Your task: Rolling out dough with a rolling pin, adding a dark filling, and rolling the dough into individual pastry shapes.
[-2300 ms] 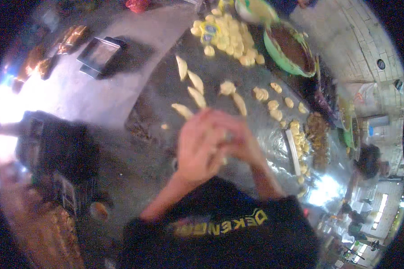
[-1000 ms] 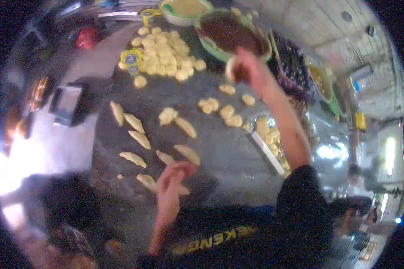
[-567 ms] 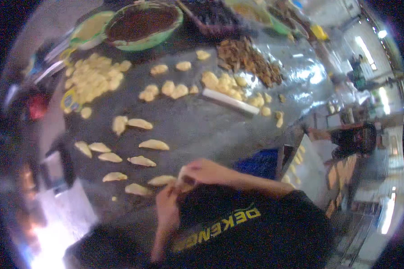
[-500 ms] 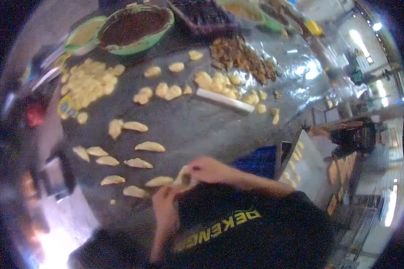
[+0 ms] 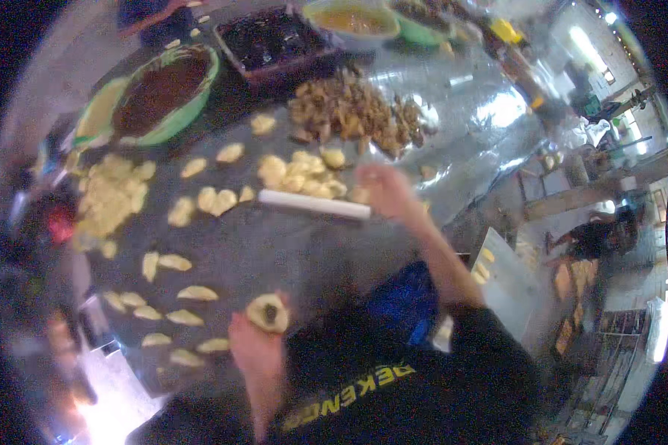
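Observation:
My left hand (image 5: 255, 347) is closed around a flattened round of dough (image 5: 258, 313), with a dark filling in its middle. Out over the table, my right hand (image 5: 384, 190) is blurred by motion and its fingers are hard to read. It lies beside the right end of a white rolling pin (image 5: 315, 205), close to a heap of dough pieces (image 5: 304, 174). Just beyond is a pile of brown chunks (image 5: 349, 111). Several folded half-moon dough pieces (image 5: 197, 294) rest on the table to the left of my left hand.
A green basin of dark brown filling (image 5: 163, 96) stands at the far left, near a dark square tub (image 5: 274, 37) and a basin with yellowish contents (image 5: 352, 18). More dough pieces (image 5: 115, 193) lie at left. A tray (image 5: 497, 271) with pastries sits at right.
My right hand has left the dough round and moved away from me, to the far side of the rolling pin's right end. My left hand still holds the dough. The view has shifted.

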A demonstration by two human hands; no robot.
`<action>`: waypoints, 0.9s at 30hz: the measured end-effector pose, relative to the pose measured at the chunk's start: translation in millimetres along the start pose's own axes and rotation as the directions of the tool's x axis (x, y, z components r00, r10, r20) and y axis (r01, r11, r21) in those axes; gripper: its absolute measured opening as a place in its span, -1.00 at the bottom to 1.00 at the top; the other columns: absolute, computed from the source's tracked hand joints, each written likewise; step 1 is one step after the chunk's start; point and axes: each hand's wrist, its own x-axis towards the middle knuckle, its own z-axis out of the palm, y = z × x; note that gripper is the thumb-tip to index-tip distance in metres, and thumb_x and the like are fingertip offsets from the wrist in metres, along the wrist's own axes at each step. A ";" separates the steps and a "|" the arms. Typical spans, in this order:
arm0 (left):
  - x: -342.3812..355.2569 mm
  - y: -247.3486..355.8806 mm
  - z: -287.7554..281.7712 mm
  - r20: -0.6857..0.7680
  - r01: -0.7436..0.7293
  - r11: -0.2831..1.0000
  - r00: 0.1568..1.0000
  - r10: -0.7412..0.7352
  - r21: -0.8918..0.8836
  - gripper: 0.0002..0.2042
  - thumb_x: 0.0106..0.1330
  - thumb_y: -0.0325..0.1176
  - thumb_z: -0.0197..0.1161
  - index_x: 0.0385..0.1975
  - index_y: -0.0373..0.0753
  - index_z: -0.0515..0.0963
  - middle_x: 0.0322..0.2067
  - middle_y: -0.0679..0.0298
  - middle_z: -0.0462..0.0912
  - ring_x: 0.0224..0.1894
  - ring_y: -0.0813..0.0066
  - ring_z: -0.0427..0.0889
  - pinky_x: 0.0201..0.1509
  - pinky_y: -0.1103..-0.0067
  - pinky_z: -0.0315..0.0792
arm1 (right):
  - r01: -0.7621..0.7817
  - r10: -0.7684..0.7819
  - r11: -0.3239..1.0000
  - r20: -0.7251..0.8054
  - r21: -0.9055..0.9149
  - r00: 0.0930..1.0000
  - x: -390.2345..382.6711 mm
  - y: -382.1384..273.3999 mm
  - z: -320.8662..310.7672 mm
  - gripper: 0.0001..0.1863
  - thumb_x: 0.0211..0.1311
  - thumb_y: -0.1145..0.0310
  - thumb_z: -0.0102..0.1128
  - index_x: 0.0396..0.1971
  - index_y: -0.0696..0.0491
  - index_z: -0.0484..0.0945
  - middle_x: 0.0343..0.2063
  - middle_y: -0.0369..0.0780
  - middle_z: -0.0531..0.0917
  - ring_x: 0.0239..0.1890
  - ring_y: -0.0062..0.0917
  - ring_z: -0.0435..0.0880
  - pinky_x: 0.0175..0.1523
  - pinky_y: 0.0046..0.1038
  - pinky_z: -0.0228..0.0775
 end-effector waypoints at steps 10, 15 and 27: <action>15.9 33.2 81.5 -0.018 0.085 0.336 0.956 -0.292 -0.938 -0.64 0.37 -0.37 0.05 0.10 -0.39 0.32 0.09 -0.08 0.44 0.16 -0.05 0.46 0.17 0.15 0.47 | 0.027 0.144 0.570 0.133 -0.821 0.981 183.9 273.6 -73.2 -0.79 0.10 0.29 0.14 -0.36 0.12 0.60 -0.37 0.01 0.66 -0.26 -0.06 0.65 -0.19 -0.10 0.49; 29.9 68.2 105.5 -0.002 0.064 0.340 0.982 -0.191 -0.938 -0.66 0.41 -0.32 -0.01 0.10 -0.36 0.33 0.05 -0.06 0.48 0.14 -0.01 0.48 0.16 0.11 0.45 | -0.262 0.349 0.500 -0.085 -0.826 0.933 211.2 290.6 -108.4 -0.74 0.14 0.32 0.03 -0.21 0.10 0.55 -0.24 0.04 0.64 -0.13 0.00 0.61 -0.05 -0.04 0.46; 1.3 48.3 79.9 -0.117 -0.010 0.658 0.986 -0.118 -0.753 -0.70 0.29 -0.58 -0.04 0.00 -0.40 0.45 -0.02 0.15 0.52 0.08 0.32 0.52 0.21 0.43 0.39 | -0.357 0.036 0.770 0.523 0.528 0.851 26.7 -101.8 -14.4 -0.78 0.04 0.51 0.32 -0.26 0.12 0.61 -0.28 -0.24 0.70 -0.21 -0.50 0.66 -0.06 -0.44 0.51</action>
